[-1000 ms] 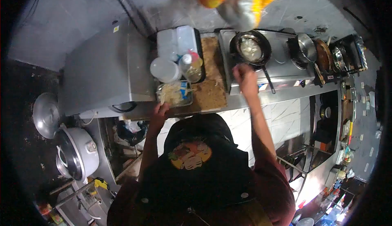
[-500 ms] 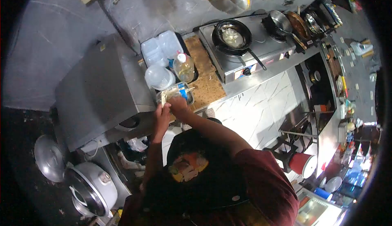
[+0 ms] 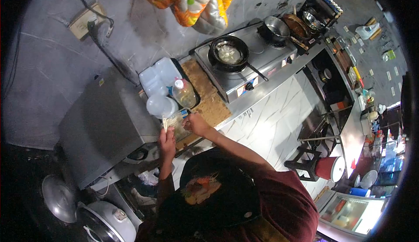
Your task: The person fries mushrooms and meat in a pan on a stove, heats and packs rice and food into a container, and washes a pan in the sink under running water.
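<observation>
Left hand (image 3: 167, 141), left of frame centre, pinching pale strips (image 3: 165, 123). Right hand (image 3: 197, 124) just beside, at container (image 3: 187, 109), fingers curled; cannot tell if holding anything. Frying pan (image 3: 242, 54) on stove (image 3: 271, 59), upper centre.

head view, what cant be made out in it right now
All in the head view:
What the right hand holds, if anything: hidden by the hand itself.
The pale bundle in the left hand: too small to identify.
The food in the pan: too small to name.
The orange cloth: cut off by the top edge.
</observation>
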The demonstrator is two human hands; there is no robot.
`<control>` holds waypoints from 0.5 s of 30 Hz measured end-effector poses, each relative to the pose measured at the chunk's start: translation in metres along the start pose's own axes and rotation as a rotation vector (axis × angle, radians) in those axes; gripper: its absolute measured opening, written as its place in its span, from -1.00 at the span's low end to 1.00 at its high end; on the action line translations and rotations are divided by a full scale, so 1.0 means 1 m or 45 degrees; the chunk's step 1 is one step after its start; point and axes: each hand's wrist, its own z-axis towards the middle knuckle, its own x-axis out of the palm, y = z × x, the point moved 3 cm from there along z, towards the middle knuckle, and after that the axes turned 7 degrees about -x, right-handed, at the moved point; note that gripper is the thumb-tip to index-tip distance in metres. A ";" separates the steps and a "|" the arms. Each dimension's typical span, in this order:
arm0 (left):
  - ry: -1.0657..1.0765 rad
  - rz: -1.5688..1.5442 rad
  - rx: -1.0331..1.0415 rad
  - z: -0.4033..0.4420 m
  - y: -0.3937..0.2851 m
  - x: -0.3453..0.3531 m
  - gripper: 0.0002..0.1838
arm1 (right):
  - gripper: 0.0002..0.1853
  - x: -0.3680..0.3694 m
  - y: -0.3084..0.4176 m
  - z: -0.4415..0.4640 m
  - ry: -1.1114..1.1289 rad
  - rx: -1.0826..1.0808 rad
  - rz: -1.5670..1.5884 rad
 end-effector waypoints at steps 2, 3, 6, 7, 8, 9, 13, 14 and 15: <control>-0.057 0.114 0.031 0.000 -0.001 -0.001 -0.75 | -0.83 -0.042 -0.010 -0.007 -0.247 0.007 0.487; -0.043 0.147 0.025 -0.001 -0.001 -0.001 -0.74 | -0.82 -0.073 -0.016 -0.006 -0.329 -0.005 0.447; -0.106 0.319 -0.033 -0.002 0.003 0.000 -0.72 | -0.87 -0.186 -0.030 0.009 -0.548 -0.130 0.047; -0.078 0.218 -0.079 -0.004 0.004 0.002 -0.72 | -0.91 -0.226 -0.031 0.016 -0.606 -0.072 0.024; -0.052 0.117 -0.120 -0.005 0.006 0.004 -0.71 | -0.90 -0.265 -0.028 0.024 -0.604 0.046 0.083; -0.012 0.130 -0.072 -0.003 0.011 0.002 -0.69 | -0.90 -0.292 -0.038 0.031 -0.741 0.062 -0.037; -0.060 0.032 -0.027 0.005 0.024 0.007 -0.70 | -0.83 -0.336 -0.110 0.070 -0.718 -0.053 -0.253; -0.120 0.088 -0.023 -0.001 0.016 0.012 -0.70 | -0.81 -0.331 -0.140 0.084 -0.656 -0.156 -0.296; -0.182 0.146 -0.026 -0.011 0.010 0.017 -0.69 | -0.77 -0.308 -0.230 0.105 -0.486 0.111 -0.594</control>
